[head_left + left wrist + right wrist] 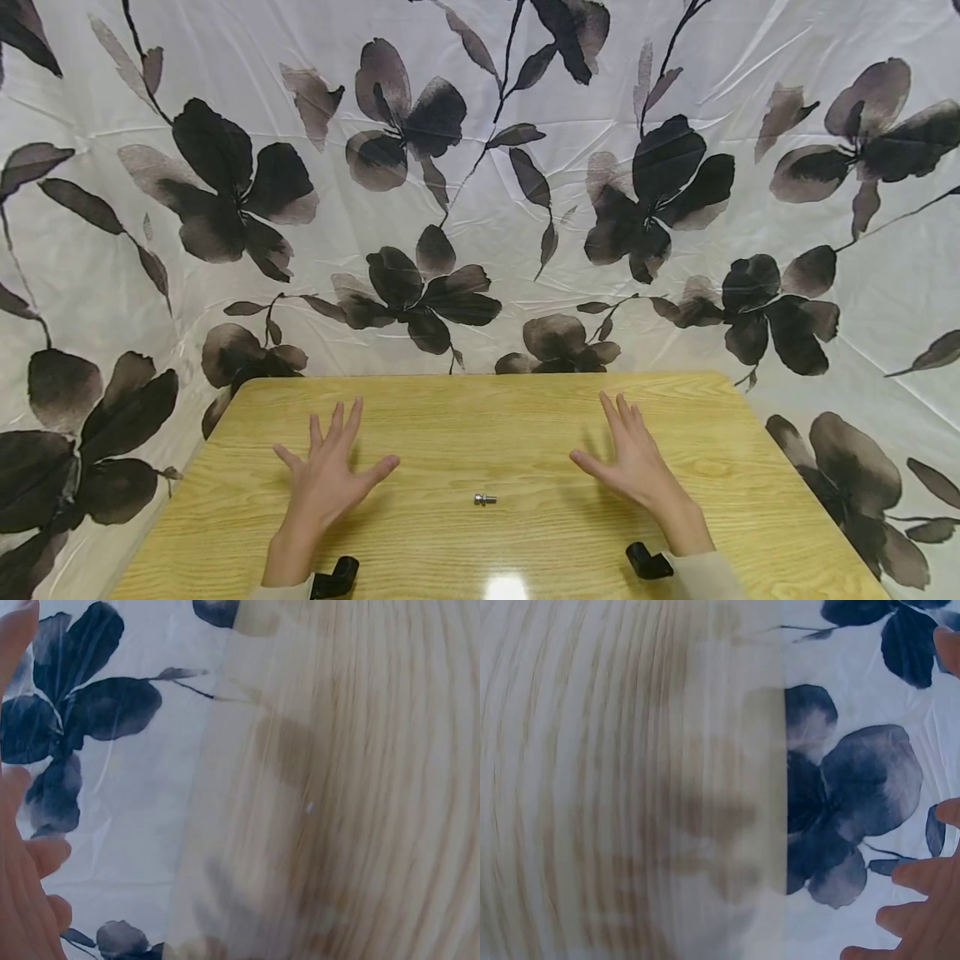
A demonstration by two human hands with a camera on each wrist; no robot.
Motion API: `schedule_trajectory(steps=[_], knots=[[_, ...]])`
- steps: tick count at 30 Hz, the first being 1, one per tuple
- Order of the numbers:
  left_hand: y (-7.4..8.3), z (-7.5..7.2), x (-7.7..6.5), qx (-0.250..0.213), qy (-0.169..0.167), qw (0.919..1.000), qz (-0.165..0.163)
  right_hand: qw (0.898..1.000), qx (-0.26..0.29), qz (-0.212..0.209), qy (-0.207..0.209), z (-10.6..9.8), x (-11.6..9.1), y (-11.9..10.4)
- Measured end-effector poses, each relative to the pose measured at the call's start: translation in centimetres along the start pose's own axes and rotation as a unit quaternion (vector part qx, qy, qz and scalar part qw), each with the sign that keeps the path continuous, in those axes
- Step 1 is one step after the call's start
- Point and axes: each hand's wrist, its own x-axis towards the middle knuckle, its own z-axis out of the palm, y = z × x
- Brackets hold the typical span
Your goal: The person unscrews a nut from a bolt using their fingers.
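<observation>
A small metal bolt with what looks like a nut or washer on its shank lies on the wooden table, its wider end to the left. To the left of it, my left hand hovers over the table with fingers and thumb spread, holding nothing. My right hand is held likewise on the other side, fingers straight and thumb pointing inward. Neither hand touches the bolt. At the edges of the wrist views, parts of the left hand and the right hand show.
Behind and beside the table hangs a pale cloth printed with dark flowers. Black devices sit at both wrists by the light sleeves. The table's far edge has rounded corners, and a bright reflection lies near the front.
</observation>
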Motion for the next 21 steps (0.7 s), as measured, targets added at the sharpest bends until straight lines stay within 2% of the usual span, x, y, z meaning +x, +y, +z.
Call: schedule_trajectory(steps=[5, 11, 16, 21], knots=[[0.9, 1.1, -0.2, -0.044, 0.013, 0.9989, 0.009, 0.998, 0.069, 0.006, -0.008, 1.1, 0.0, -0.2], [2.2, 2.2, -0.4, -0.111, 0.016, 0.9937, -0.001, 0.989, 0.145, 0.002, -0.019, 3.1, 0.2, -1.0], [3.7, 3.6, -0.5, -0.126, 0.006, 0.992, 0.0, 0.98, 0.196, 0.003, -0.032, 4.6, 0.1, -2.1], [5.0, 4.9, -0.6, -0.157, -0.014, 0.9876, 0.001, 0.974, 0.223, 0.004, -0.036, 5.9, 0.0, -3.0]])
